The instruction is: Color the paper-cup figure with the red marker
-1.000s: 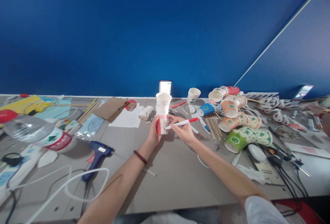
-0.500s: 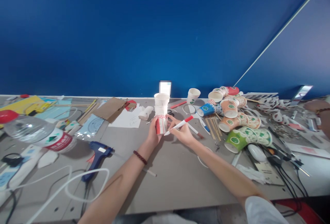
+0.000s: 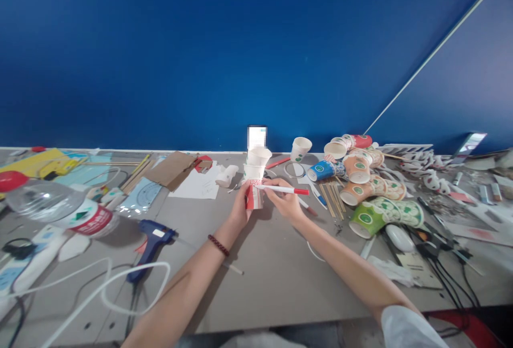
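Observation:
My left hand (image 3: 239,203) is wrapped round the lower part of a stack of paper cups (image 3: 255,172), which leans slightly right. The bottom cup carries red and white stripes; the upper ones are mostly white. In my right hand (image 3: 284,199) is a white marker (image 3: 286,190) with a red end, lying nearly level. Its left tip meets or nearly meets the striped cup; exact contact is too small to tell. Behind the cups a lit, blurred screen (image 3: 257,137) stands against the blue wall. A single white cup (image 3: 301,149) is to the right.
Coloured cup stacks (image 3: 366,218) lie on the right, beside wooden sticks (image 3: 332,198) and a white mouse (image 3: 399,238). On the left are a blue glue gun (image 3: 151,246), a large bottle (image 3: 60,203), white cable, cardboard (image 3: 170,170) and paper (image 3: 196,183).
The cup stack has tilted and shifted slightly right in my left hand. The marker has swung from slanting to nearly level, its tip higher on the cup. A person's hand at the far right has left view.

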The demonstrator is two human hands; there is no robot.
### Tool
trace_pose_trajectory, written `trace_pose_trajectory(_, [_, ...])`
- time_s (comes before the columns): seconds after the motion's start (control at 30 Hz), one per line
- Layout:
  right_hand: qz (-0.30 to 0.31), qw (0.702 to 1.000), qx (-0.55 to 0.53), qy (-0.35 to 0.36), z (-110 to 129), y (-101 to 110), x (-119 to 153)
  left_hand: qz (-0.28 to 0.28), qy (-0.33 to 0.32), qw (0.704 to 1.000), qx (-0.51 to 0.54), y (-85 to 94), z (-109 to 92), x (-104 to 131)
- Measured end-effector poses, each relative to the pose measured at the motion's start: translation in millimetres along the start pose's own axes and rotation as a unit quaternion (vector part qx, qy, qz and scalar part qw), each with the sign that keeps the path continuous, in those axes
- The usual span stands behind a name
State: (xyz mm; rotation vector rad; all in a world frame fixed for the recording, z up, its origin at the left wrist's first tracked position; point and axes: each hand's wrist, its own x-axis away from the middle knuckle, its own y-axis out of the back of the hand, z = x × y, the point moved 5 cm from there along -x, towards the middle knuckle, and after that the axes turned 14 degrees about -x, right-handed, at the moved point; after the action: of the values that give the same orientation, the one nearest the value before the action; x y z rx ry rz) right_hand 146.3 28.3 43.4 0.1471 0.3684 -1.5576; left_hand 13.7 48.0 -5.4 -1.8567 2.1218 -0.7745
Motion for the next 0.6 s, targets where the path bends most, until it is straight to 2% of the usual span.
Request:
trace_pose_trajectory(0.27, [-0.011, 0.999, 0.044, 0.014, 3.0, 2.5, -1.3, -0.014, -0.013, 1.000, 0.006, 1.9, 0.0, -1.6])
trace_pose_trajectory(0.6, [-0.001, 1.000, 0.004, -0.003, 6.8, -0.7, 0.1, -0.001, -0.015, 1.000, -0.004, 3.5, 2.1, -2.5])
